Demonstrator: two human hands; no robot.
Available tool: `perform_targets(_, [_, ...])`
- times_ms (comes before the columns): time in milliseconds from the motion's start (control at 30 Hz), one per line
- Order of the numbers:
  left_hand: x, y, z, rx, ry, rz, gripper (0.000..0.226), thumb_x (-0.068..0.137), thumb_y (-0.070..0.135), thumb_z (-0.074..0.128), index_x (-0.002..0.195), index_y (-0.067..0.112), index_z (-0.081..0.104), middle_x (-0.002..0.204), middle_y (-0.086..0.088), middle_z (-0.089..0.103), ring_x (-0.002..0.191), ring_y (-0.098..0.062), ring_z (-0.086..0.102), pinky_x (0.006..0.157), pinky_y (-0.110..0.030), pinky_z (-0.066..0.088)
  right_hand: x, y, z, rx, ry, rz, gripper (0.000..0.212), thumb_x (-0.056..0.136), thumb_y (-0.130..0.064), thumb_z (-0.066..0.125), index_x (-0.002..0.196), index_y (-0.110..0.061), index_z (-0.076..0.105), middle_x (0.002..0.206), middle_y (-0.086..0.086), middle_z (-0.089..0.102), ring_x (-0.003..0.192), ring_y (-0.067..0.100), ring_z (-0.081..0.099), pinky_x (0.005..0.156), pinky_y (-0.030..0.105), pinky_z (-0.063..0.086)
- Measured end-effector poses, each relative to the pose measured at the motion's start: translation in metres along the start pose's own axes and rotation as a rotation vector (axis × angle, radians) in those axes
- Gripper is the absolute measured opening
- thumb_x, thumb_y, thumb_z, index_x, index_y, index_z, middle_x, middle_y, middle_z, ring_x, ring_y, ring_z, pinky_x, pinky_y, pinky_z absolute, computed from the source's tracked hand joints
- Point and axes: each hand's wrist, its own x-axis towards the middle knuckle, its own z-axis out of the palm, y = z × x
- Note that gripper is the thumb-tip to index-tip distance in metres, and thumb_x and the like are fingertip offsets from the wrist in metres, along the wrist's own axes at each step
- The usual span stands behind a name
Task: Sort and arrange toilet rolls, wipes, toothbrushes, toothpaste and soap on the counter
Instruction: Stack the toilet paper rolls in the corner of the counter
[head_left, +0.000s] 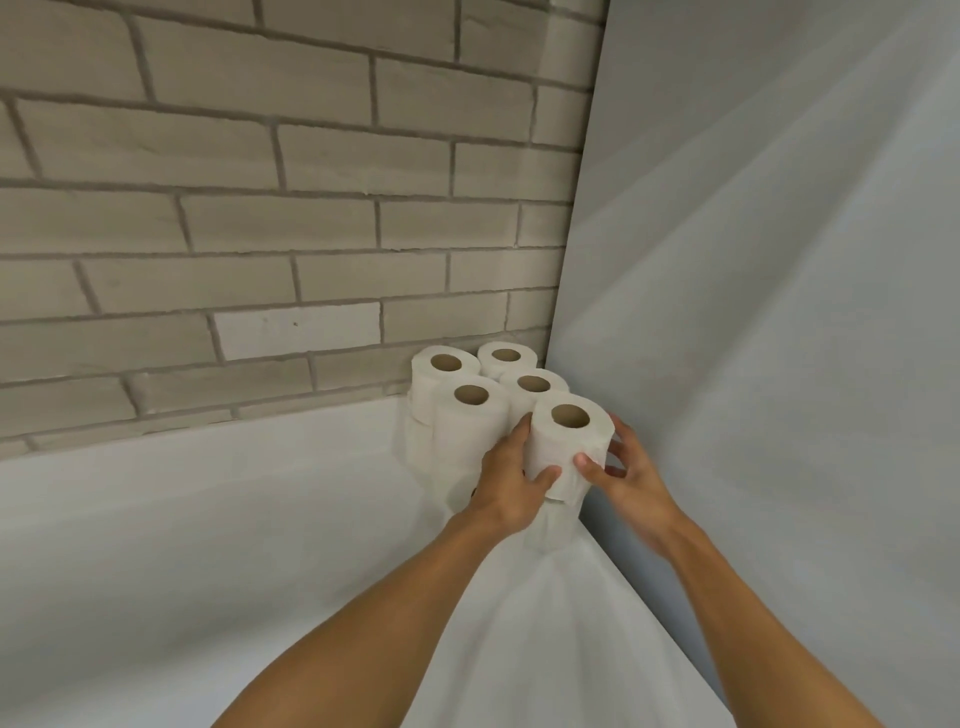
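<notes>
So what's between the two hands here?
An upright roll, hole facing up. The left hand holds one side of it and the right hand the other. The head view shows this.

The roll between my left hand and right hand is soft, matt white paper round a brown cardboard core, the counter and side panel look smooth and matt white, and the brick wall is rough, dull grey-beige with coarse mortar lines.
</notes>
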Motion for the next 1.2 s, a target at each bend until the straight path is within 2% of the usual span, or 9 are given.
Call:
perform_targets(200, [-0.004,-0.015,0.006,0.054,0.02,0.006,0.07,0.086,0.04,0.065,0.142,0.039,0.024,0.148,0.011,0.035,0.137,-0.017,0.035,0.11,-0.049,0.036,-0.001,0.009,0.001,-0.006,-0.052,0.003,0.063,0.087,-0.019,0.069,0.14,-0.032,0.039,0.135,-0.005,0.052,0.117,0.013,0.055,0.07,0.012,0.052])
perform_targets(533, [-0.004,-0.013,0.005,0.142,-0.021,-0.052,0.073,0.088,0.036,0.063,0.145,0.035,0.018,0.15,0.008,0.032,0.138,-0.02,0.033,0.111,-0.049,0.035,-0.001,0.015,0.004,-0.007,-0.054,0.034,0.073,0.081,-0.024,0.074,0.142,-0.031,0.035,0.138,-0.004,0.05,0.117,0.01,0.055,0.073,0.018,0.056])
perform_targets(733, [-0.008,-0.009,-0.003,0.143,-0.012,-0.058,0.072,0.087,0.036,0.065,0.144,0.032,0.021,0.149,0.007,0.033,0.137,-0.019,0.035,0.111,-0.045,0.036,-0.005,0.009,0.01,-0.035,0.072,0.081,0.072,0.082,-0.035,0.073,0.142,-0.03,0.035,0.131,-0.003,0.051,0.107,0.007,0.056,0.062,0.01,0.051])
perform_targets(800, [-0.01,-0.006,-0.01,0.13,-0.01,-0.062,0.067,0.087,0.037,0.065,0.142,0.032,0.026,0.146,0.007,0.038,0.132,-0.019,0.042,0.108,-0.045,0.04,-0.006,0.002,0.011,-0.033,0.17,0.078,0.071,0.083,-0.038,0.07,0.143,-0.028,0.035,0.134,-0.001,0.048,0.111,0.014,0.054,0.073,0.014,0.047])
perform_targets(867, [-0.014,-0.001,-0.02,0.097,0.01,-0.055,0.061,0.087,0.036,0.065,0.138,0.03,0.033,0.143,0.007,0.041,0.127,-0.018,0.047,0.105,-0.042,0.043,-0.005,-0.006,0.013,-0.089,0.26,0.022,0.069,0.082,-0.042,0.07,0.141,-0.029,0.038,0.138,-0.001,0.045,0.119,0.019,0.049,0.085,0.023,0.044])
perform_targets(1000, [-0.025,0.011,-0.051,0.047,0.095,-0.039,0.05,0.091,0.028,0.062,0.135,0.025,0.041,0.138,0.008,0.041,0.12,-0.014,0.048,0.101,-0.03,0.046,-0.003,-0.026,0.021,-0.282,0.362,-0.182,0.05,0.083,-0.037,0.071,0.129,-0.03,0.051,0.132,-0.006,0.046,0.119,0.015,0.048,0.086,0.016,0.041])
perform_targets(1100, [-0.036,0.009,-0.079,0.047,0.148,-0.031,0.046,0.09,0.027,0.063,0.132,0.028,0.045,0.135,0.011,0.042,0.116,-0.011,0.049,0.094,-0.021,0.044,-0.004,-0.051,0.041,-0.42,0.329,-0.333,0.03,0.087,-0.028,0.067,0.115,-0.034,0.058,0.122,-0.01,0.047,0.112,0.004,0.049,0.095,0.024,0.045])
perform_targets(1167, [-0.045,0.004,-0.102,0.063,0.19,-0.019,0.044,0.089,0.028,0.063,0.13,0.03,0.046,0.134,0.012,0.042,0.115,-0.011,0.049,0.093,-0.021,0.044,-0.006,-0.064,0.067,-0.449,0.238,-0.394,0.022,0.089,-0.023,0.066,0.107,-0.034,0.06,0.118,-0.011,0.049,0.103,-0.002,0.053,0.091,0.02,0.048])
perform_targets(1200, [-0.049,0.002,-0.114,0.078,0.215,-0.009,0.044,0.089,0.028,0.063,0.129,0.031,0.047,0.133,0.012,0.043,0.115,-0.011,0.049,0.093,-0.021,0.044,-0.007,-0.068,0.081,-0.466,0.19,-0.418,0.021,0.089,-0.024,0.066,0.105,-0.035,0.061,0.115,-0.013,0.052,0.106,0.0,0.053,0.092,0.024,0.049])
